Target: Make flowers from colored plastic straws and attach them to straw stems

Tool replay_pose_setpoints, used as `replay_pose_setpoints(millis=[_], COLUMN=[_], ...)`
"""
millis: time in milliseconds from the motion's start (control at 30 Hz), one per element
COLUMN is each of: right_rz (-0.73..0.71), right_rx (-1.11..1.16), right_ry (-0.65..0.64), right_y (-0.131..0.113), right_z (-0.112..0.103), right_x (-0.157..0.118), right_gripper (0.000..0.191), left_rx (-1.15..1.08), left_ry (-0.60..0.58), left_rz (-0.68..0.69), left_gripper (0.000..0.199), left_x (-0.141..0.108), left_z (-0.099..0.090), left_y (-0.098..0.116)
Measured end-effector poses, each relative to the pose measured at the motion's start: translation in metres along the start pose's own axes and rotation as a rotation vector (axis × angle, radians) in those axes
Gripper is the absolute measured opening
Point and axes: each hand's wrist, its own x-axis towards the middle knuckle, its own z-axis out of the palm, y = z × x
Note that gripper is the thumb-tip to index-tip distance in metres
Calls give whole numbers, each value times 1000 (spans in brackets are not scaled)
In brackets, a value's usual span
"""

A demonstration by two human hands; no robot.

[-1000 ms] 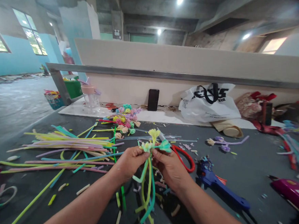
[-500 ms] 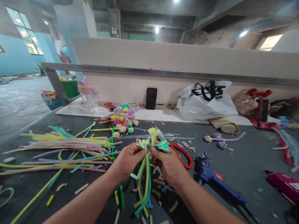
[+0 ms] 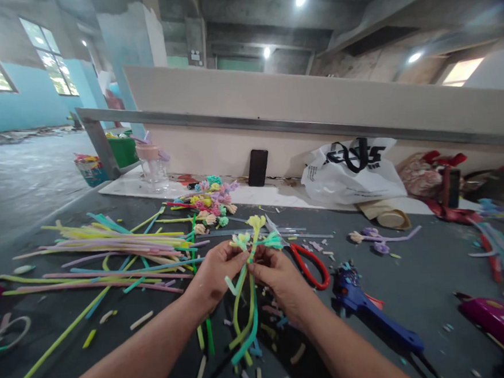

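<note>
Between both hands (image 3: 215, 275), which pinch it, a fuzzy flower bunch (image 3: 256, 225) rises, its stems (image 3: 245, 348) hanging below

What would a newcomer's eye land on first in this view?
Probably the yellow and teal fuzzy flowers, held at the centre by the fingertips of the left hand and right hand. Next, perhaps, the heap of pastel stems left of the hands. On the right, the red-handled scissors and blue glue gun stand out against the dark tabletop.
</note>
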Motion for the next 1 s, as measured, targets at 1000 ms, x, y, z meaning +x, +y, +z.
replay_pose_setpoints(millis=[1000], right_rz=[-98], right_rx=[-134], right_ry=[118], right_y=[6], right_z=[1], right_x=[4], right_gripper=[9], left_rx=[-102], left_ry=[59], left_rz=[-86], left_gripper=[29], left_x=[-4], left_z=[5], left_y=[6])
